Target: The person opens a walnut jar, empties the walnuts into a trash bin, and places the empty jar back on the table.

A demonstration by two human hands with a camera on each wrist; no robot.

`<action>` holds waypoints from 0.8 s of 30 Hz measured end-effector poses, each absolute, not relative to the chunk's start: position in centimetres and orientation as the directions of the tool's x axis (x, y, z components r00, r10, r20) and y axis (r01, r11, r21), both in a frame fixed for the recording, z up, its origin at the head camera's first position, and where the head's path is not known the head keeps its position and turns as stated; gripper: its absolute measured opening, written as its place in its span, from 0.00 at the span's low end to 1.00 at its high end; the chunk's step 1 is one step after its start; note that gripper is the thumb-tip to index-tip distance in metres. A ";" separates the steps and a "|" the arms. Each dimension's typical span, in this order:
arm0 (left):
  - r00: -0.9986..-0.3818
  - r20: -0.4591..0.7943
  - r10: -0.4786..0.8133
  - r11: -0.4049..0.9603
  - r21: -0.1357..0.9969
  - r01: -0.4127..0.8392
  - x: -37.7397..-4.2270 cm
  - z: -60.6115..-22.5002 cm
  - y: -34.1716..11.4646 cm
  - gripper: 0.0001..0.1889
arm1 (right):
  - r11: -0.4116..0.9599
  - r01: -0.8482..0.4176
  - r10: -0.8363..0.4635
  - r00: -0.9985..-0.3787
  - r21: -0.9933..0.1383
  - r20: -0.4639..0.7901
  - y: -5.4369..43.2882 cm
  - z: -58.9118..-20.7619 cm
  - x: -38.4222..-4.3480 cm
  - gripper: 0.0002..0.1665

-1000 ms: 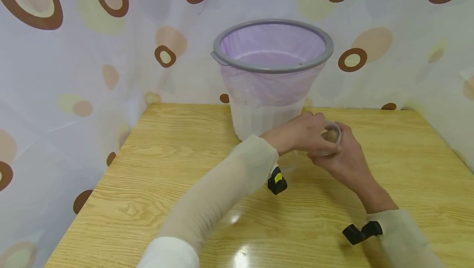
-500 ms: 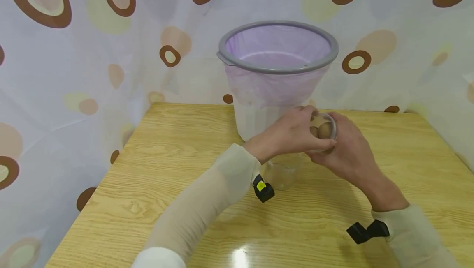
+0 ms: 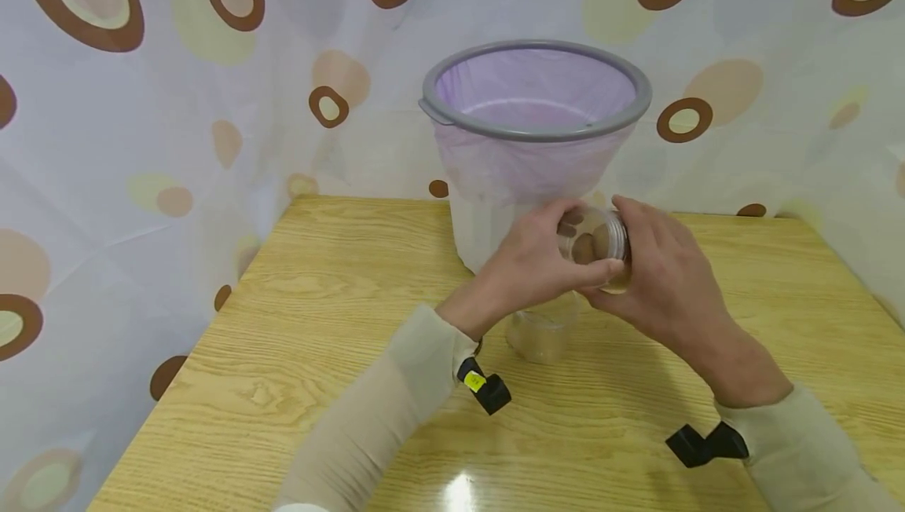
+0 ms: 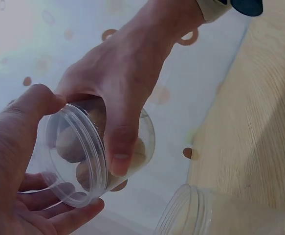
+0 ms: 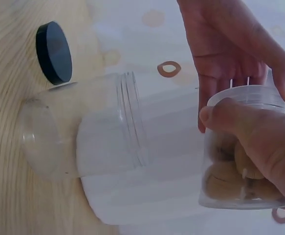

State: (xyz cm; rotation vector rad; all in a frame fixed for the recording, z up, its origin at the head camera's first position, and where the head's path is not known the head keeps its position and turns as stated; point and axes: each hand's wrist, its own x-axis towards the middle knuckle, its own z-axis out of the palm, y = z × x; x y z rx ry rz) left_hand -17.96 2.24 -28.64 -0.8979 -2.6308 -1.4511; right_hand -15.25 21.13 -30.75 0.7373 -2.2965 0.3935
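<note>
Both hands hold a clear jar (image 3: 587,231) with several brown balls (image 5: 223,181) in it, in front of the bin. My left hand (image 3: 523,257) has its thumb along the near side of the jar. My right hand (image 3: 668,276) curls round the jar's right side. The left wrist view shows the jar's ridged rim (image 4: 76,154) tilted, with one hand's thumb and fingers round it and the other hand round the body. Just below the hands, a second clear jar (image 3: 540,335) stands upright on the table, its mouth uncovered.
A white bin (image 3: 477,233) with a grey rim (image 3: 530,135) and purple liner (image 3: 533,88) stands at the back of the wooden table (image 3: 339,261). A black lid (image 5: 55,53) lies near the standing jar. A patterned curtain (image 3: 269,119) closes off the back and sides.
The held jar has turned, from its round end showing to more of its side, and moved left with both hands. My left forearm has dropped back, leaving more of the standing jar visible.
</note>
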 end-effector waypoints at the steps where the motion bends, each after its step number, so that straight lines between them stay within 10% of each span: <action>1: -0.840 0.276 0.468 0.374 0.799 0.471 -17.8 -28.8 2.1 0.34 | 0.791 -0.610 -0.417 -0.580 -0.034 0.700 21.0 -30.6 -15.2 0.63; 7: -0.865 0.285 0.413 0.193 0.901 0.389 -17.4 -29.7 1.5 0.34 | 0.786 -0.597 -0.504 -0.468 0.161 0.726 20.2 -29.8 -15.1 0.61; 17: -0.883 0.207 0.421 0.115 0.954 0.278 -16.5 -31.0 1.0 0.36 | 0.792 -0.558 -0.544 -0.463 0.246 0.700 19.4 -30.4 -14.4 0.62; 24: -0.814 0.331 0.477 0.096 0.901 0.423 -16.2 -31.6 0.8 0.43 | 0.773 -0.575 -0.572 -0.449 0.268 0.687 19.3 -30.1 -14.0 0.60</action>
